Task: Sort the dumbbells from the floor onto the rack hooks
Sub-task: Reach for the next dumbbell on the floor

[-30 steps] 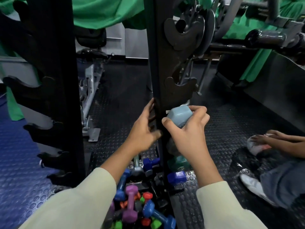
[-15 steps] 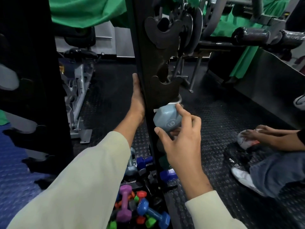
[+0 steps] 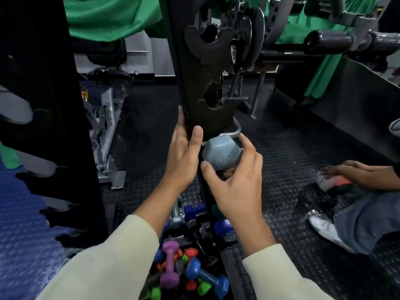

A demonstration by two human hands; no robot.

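Fingers of the right hand curl round the hexagonal end of a grey-blue rubber-coated dumbbell, thumb at its lower left and fingertips over its upper right; that end faces the camera, so its long axis runs away into the frame, the rest hidden behind it. It sits at mid-frame, just under a curved hook of the rack.

Largest is the black studded rubber floor, spreading across the middle and right. A tall black steel rack upright rises from the bottom centre to the top. The left hand lies against this upright, fingers straight along its left edge, thumb pressed on its front face, just beside the dumbbell. At lower right a seated person's denim-clad leg and white shoe rest on the floor.

At bottom centre, a heap of small dumbbells lies on the floor: a blue one slanting toward lower right, a purple one nearly upright in the frame.
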